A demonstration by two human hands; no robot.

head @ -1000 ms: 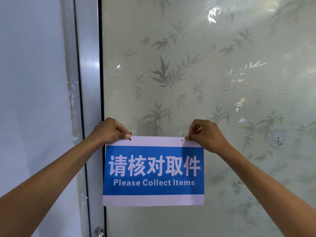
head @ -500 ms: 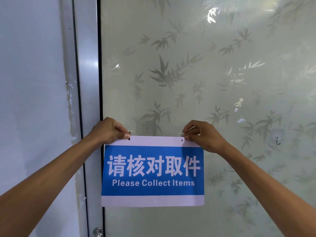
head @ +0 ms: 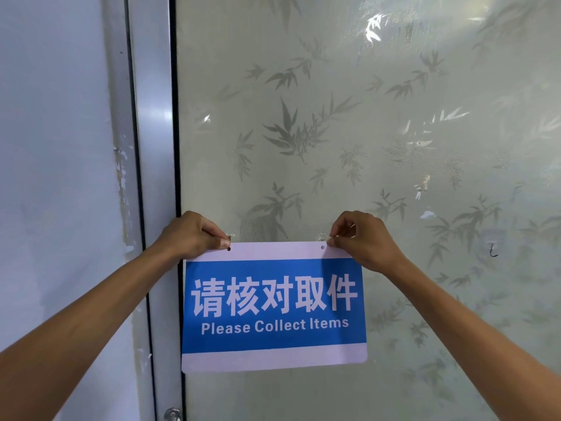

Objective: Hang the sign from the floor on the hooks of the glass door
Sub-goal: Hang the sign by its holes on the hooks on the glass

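Holding the sign (head: 273, 308) flat against the glass door (head: 379, 132), we pinch its top corners, one in each hand. Our left hand (head: 189, 235) is closed on the upper left corner, thumb and forefinger pressed together just beside the small hole there. Our right hand (head: 364, 240) is clamped on the upper right corner, fingertips right next to the other hole.

The sign's left edge sits over the dark seal where the glass meets the metal door frame (head: 151, 147), so there is no spare room on that side. To the right the frosted, bamboo-patterned glass runs wide and bare, with a lone dark hook (head: 493, 253) well apart from the sign. Above the sign the pane is open as well.

Two clear hooks (head: 321, 237) sit just above the sign's top edge, near the holes. They are small and partly covered by our fingers, and we cannot tell whether either one has entered its hole. A round metal fitting (head: 173, 414) at the frame's foot is cut off by the bottom of the view.
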